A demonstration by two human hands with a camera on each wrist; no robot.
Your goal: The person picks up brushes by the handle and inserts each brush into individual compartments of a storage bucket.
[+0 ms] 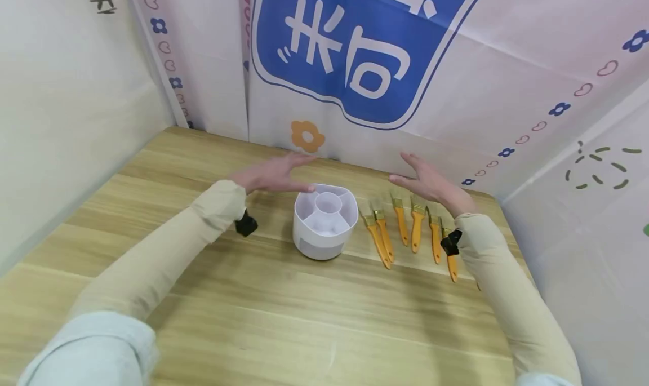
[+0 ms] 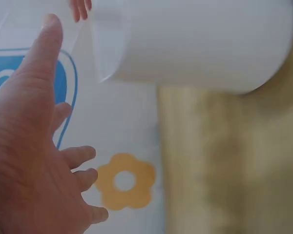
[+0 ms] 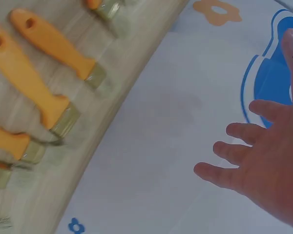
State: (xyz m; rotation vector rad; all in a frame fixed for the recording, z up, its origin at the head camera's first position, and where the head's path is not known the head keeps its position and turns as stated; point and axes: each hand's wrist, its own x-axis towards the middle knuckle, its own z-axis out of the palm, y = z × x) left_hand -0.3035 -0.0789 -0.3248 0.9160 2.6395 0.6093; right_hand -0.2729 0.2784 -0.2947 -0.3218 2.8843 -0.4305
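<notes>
A white round organizer (image 1: 324, 241) with several compartments around a central cup stands upright on the wooden table. My left hand (image 1: 274, 174) hovers at its left, fingers spread, thumb close by the rim; in the left wrist view that hand (image 2: 39, 131) is beside the white wall of the organizer (image 2: 200, 44). Over the far ends of the brushes, my right hand (image 1: 431, 183) is raised with fingers extended and holds nothing. Several flat paintbrushes (image 1: 417, 228) with orange handles lie in a loose row to the organizer's right, bristles away from me. The right wrist view shows brushes (image 3: 29, 73) below the hand (image 3: 268, 156).
The wooden table (image 1: 284, 329) ends at a white printed backdrop (image 1: 355, 143) with blue and floral designs. Similar white panels (image 1: 66, 121) rise at the left and right sides. A black wrist camera (image 1: 246, 224) sits on the left sleeve, another (image 1: 450, 243) on the right.
</notes>
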